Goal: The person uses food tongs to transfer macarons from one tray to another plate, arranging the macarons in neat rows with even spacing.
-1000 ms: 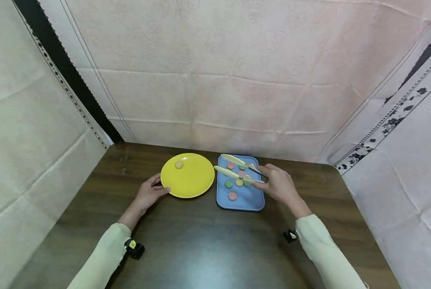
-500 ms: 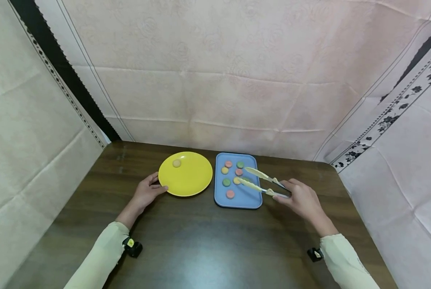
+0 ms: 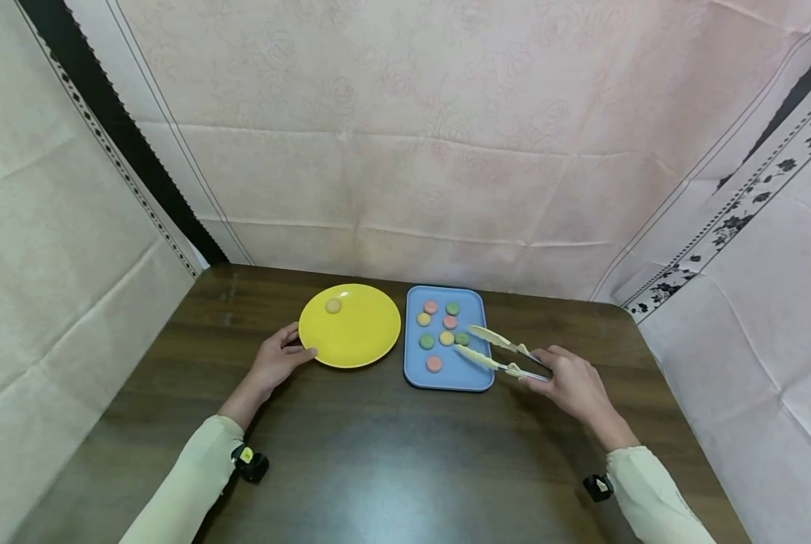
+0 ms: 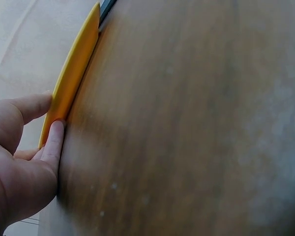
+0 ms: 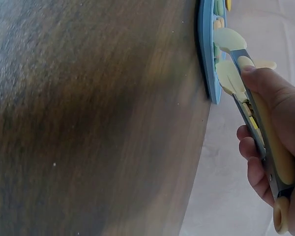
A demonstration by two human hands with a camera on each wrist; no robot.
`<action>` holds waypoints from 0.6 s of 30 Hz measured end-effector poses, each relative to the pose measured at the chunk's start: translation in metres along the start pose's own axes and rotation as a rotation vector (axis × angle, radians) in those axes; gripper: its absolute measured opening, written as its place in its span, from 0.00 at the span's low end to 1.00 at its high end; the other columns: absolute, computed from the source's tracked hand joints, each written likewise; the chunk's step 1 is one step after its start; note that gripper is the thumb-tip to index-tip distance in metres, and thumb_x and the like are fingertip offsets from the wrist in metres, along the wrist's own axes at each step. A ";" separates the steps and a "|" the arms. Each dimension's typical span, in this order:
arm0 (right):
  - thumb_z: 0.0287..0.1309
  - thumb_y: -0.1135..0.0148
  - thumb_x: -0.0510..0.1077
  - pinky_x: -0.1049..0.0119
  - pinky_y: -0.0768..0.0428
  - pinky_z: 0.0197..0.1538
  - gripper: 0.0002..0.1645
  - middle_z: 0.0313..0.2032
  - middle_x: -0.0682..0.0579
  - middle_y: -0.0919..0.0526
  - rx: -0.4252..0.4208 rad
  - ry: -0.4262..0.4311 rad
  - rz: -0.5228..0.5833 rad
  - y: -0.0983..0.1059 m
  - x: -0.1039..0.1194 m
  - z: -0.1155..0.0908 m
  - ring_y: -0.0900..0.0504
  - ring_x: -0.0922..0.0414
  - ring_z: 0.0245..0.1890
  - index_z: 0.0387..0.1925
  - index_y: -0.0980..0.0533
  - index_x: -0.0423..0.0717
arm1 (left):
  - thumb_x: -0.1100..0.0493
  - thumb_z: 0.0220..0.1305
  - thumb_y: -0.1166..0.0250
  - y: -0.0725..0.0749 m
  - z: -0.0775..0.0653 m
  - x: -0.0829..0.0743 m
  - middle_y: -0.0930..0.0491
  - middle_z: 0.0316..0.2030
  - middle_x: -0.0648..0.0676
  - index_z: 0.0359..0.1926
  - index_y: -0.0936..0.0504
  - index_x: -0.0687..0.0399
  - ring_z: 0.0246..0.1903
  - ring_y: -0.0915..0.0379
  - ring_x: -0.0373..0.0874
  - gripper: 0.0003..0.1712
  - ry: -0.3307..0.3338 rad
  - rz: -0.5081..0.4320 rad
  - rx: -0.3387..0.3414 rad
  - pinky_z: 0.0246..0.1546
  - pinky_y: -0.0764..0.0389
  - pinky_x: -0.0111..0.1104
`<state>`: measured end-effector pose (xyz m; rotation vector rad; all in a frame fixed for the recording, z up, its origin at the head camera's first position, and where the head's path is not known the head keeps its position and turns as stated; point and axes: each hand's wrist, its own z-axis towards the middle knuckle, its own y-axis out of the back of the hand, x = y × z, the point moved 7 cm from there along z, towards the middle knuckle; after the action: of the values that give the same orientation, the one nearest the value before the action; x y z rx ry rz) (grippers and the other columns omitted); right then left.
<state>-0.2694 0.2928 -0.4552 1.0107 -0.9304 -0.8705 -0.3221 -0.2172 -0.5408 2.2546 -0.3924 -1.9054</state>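
Note:
My left hand (image 3: pixel 275 361) holds the rim of a yellow plate (image 3: pixel 358 332), with the thumb on its near edge and the fingers at its left side. One pale beige macaron (image 3: pixel 334 306) lies on the plate. In the right wrist view, my right hand (image 5: pixel 280 113) grips a pair of tongs (image 5: pixel 273 147) with cream tips. The tongs' arms are spread, and their tips hang over the right part of a blue tray (image 3: pixel 460 378). Close to the tips lies a green macaron (image 3: pixel 462 338); whether they touch it I cannot tell.
Several pink, green and yellow macarons, among them a pink one (image 3: pixel 434 364), lie scattered on the tray. Plate and tray stand side by side near the far edge of the brown wooden table (image 3: pixel 392 461). Pale cloth (image 3: pixel 405 151) hangs behind and at both sides.
My right hand has drawn the spread tongs back from over the tray to its right side, then slightly nearer, uncovering more macarons. The left hand stays at the plate.

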 end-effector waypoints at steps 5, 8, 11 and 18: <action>0.54 0.23 0.57 0.56 0.24 0.29 0.27 0.37 0.48 0.16 0.006 -0.009 -0.004 -0.003 0.000 0.001 0.26 0.58 0.27 0.49 0.15 0.43 | 0.54 0.68 0.29 0.001 0.001 0.002 0.38 0.75 0.65 0.80 0.46 0.57 0.64 0.28 0.58 0.49 0.005 0.000 -0.001 0.57 0.20 0.36; 0.55 0.23 0.56 0.57 0.24 0.29 0.27 0.37 0.48 0.16 0.013 -0.013 0.002 -0.005 0.000 0.001 0.26 0.58 0.27 0.49 0.15 0.42 | 0.53 0.68 0.29 0.000 0.002 0.003 0.38 0.75 0.64 0.80 0.46 0.57 0.64 0.28 0.58 0.49 0.009 0.000 0.001 0.56 0.20 0.36; 0.55 0.23 0.54 0.60 0.26 0.28 0.27 0.37 0.47 0.16 0.019 -0.019 0.011 -0.005 0.000 0.001 0.27 0.58 0.26 0.50 0.15 0.40 | 0.52 0.67 0.29 0.000 0.002 0.004 0.38 0.75 0.64 0.81 0.46 0.56 0.64 0.28 0.57 0.50 0.012 0.001 0.004 0.56 0.19 0.37; 0.55 0.23 0.54 0.59 0.24 0.29 0.25 0.36 0.50 0.16 0.023 0.003 0.001 -0.003 0.002 0.003 0.26 0.59 0.27 0.48 0.14 0.41 | 0.53 0.68 0.29 0.000 0.002 0.003 0.39 0.75 0.66 0.80 0.47 0.58 0.64 0.28 0.59 0.50 -0.012 -0.002 0.010 0.57 0.20 0.39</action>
<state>-0.2717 0.2894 -0.4568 1.0311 -0.9405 -0.8594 -0.3236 -0.2181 -0.5436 2.2522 -0.4021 -1.9233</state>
